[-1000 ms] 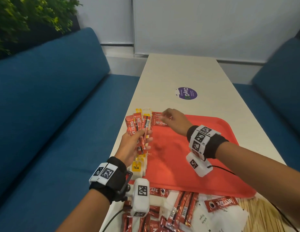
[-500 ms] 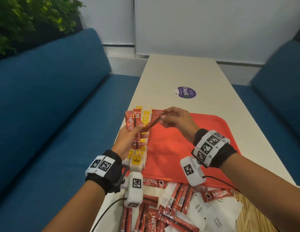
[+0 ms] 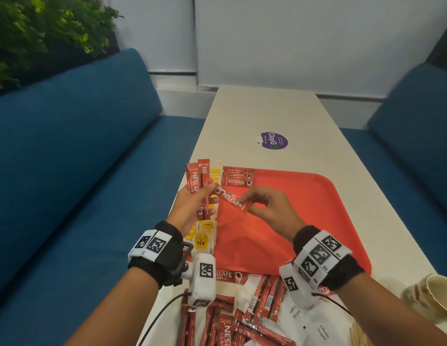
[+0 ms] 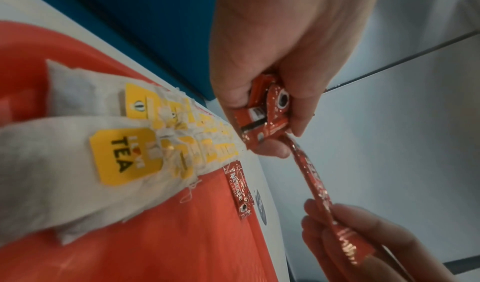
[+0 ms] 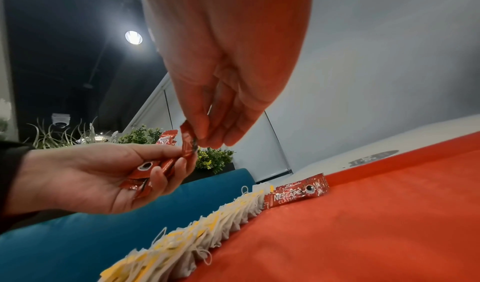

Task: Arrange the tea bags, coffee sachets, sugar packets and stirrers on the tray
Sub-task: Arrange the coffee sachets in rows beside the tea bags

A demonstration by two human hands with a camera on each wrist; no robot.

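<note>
Right hand (image 3: 270,211) drawn back from tray (image 3: 317,221) corner, fingers pinching one coffee sachet (image 3: 232,199), left hand (image 3: 192,208) fingers gripping sachet bundle (image 3: 200,181), tea bags (image 3: 202,236) along tray edge

left hand (image 4: 280,64): grips coffee sachets (image 4: 265,115) | right hand (image 4: 369,245): pinches one sachet (image 4: 319,194) | tea bags (image 4: 124,152): row on tray (image 4: 182,245)

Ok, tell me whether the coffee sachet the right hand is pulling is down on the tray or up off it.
Up off it. The right hand pinches one end of the coffee sachet, held in the air above the red tray.
</note>
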